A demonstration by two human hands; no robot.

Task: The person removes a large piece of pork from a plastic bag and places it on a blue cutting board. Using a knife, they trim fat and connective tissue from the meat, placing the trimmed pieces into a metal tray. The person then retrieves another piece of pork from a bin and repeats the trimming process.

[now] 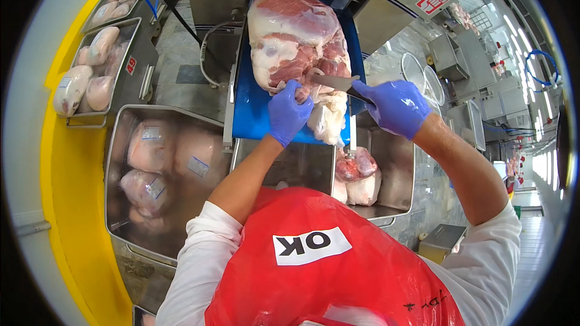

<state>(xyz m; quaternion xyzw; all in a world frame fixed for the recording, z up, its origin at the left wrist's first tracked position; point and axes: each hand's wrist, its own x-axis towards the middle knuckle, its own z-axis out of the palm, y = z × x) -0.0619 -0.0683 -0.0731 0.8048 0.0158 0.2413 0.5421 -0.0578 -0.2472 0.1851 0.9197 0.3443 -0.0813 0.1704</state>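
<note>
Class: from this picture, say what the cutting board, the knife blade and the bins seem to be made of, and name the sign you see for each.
Cutting board: probably plastic; even, matte blue.
Knife blade: seems to be steel; grey with a dull shine. The right hand holds its handle.
Bins: look like stainless steel; silvery walls with soft reflections.

Meat joint [299, 45] on cutting board [251, 108]; bin of wrapped cuts [121, 163] left; trimmings bin [396, 169] right.

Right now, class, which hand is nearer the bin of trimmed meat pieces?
Right. The right hand holds the knife just above the bin; the left hand grips the meat farther left.
</note>
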